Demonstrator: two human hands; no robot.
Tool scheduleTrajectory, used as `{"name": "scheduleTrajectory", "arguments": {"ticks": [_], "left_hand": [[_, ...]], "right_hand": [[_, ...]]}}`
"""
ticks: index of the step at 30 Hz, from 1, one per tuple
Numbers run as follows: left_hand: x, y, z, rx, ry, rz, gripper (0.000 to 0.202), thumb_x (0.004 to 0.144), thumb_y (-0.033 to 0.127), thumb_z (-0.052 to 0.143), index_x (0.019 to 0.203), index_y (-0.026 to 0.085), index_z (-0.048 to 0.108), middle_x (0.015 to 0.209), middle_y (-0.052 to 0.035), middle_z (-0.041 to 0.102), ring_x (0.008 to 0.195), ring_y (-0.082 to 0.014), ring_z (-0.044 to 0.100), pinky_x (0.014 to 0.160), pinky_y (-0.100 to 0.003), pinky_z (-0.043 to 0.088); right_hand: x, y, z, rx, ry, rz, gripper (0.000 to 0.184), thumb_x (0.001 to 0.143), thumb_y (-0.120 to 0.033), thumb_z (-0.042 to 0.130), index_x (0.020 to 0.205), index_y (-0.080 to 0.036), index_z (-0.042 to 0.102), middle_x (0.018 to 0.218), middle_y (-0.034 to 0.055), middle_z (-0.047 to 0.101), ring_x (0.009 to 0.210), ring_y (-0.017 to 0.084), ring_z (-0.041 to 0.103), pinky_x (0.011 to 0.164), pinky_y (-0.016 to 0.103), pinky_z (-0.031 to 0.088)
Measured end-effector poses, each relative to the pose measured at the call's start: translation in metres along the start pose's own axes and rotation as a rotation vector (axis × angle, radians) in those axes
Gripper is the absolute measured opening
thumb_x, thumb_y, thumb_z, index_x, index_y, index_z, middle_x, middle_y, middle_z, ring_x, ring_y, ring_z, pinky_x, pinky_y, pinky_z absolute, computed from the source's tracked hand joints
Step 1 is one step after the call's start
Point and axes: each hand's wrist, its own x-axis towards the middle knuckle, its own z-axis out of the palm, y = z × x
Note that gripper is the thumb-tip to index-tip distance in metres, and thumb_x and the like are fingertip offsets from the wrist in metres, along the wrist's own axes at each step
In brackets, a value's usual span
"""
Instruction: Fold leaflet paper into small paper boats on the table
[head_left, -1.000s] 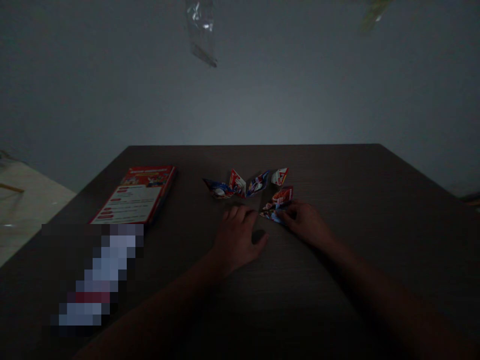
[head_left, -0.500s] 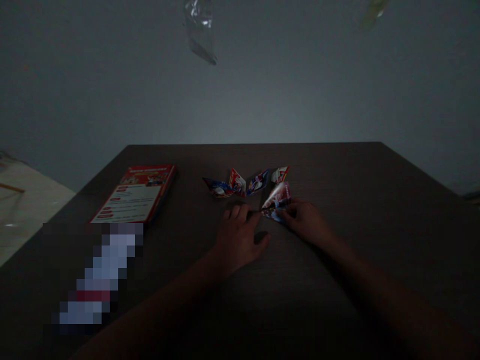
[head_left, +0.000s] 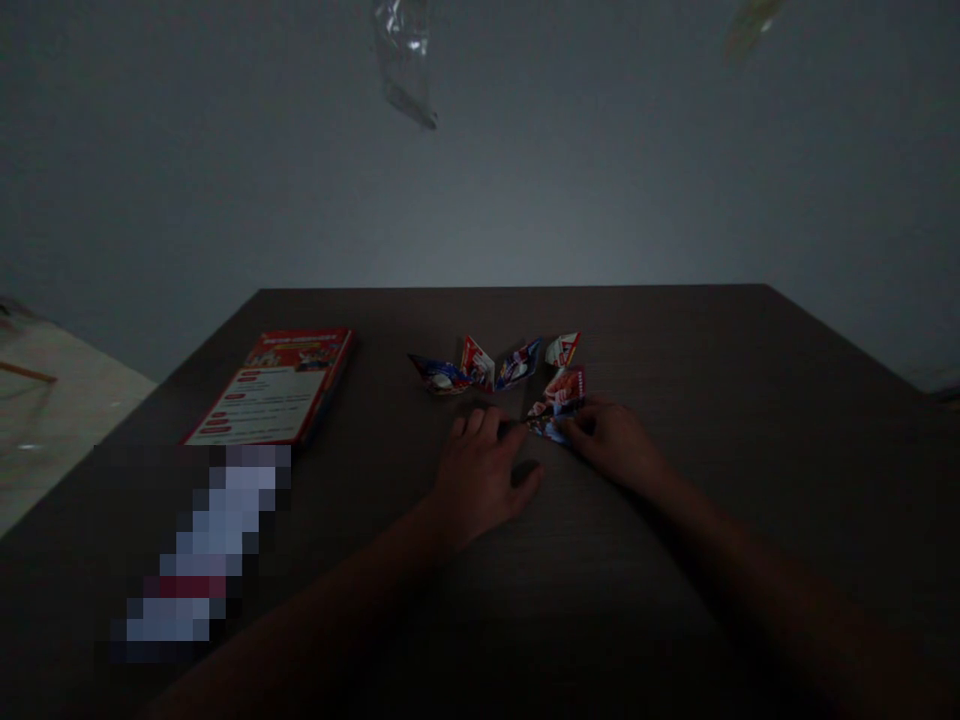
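My right hand (head_left: pixel 615 440) pinches the near right edge of a folded piece of printed paper (head_left: pixel 564 392) on the dark table. The paper has a raised upper flap and a flatter lower part, with a fold between them. My left hand (head_left: pixel 484 468) rests palm down to the left, fingers spread, its index fingertip at the paper's left corner. Just beyond stand several folded paper pieces: a blue one (head_left: pixel 441 377), a red and white one (head_left: pixel 478 362), a dark blue one (head_left: pixel 519 364) and a white and red one (head_left: pixel 562 350).
On the left of the table (head_left: pixel 675 600) lies a stack of printed leaflets (head_left: pixel 274 395) with a red top. A pixelated area (head_left: pixel 202 540) covers something nearer to me. A wall (head_left: pixel 600 150) rises behind the table, and a clear plastic bag (head_left: pixel 405 60) hangs there.
The upper flap of the folded paper has tipped slightly lower, and its glare is gone. Both hands keep nearly the same places; the whole view has shifted a little.
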Motion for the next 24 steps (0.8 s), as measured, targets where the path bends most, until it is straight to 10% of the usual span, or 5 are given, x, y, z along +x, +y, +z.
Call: {"name": "scheduleTrajectory", "arguments": {"ticks": [24], "left_hand": [[0.001, 0.0076, 0.0035, 0.008, -0.034, 0.164, 0.04, 0.089, 0.033, 0.041, 0.123, 0.013, 0.048, 0.123, -0.0097, 0.052, 0.109, -0.0253, 0.043, 0.091, -0.041, 0.033]], "right_hand": [[-0.0012, 0.0021, 0.0011, -0.004, 0.019, -0.041, 0.031, 0.083, -0.032, 0.05, 0.06, -0.016, 0.062, 0.074, 0.0068, 0.062, 0.062, 0.015, 0.057, 0.058, 0.025, 0.037]]}}
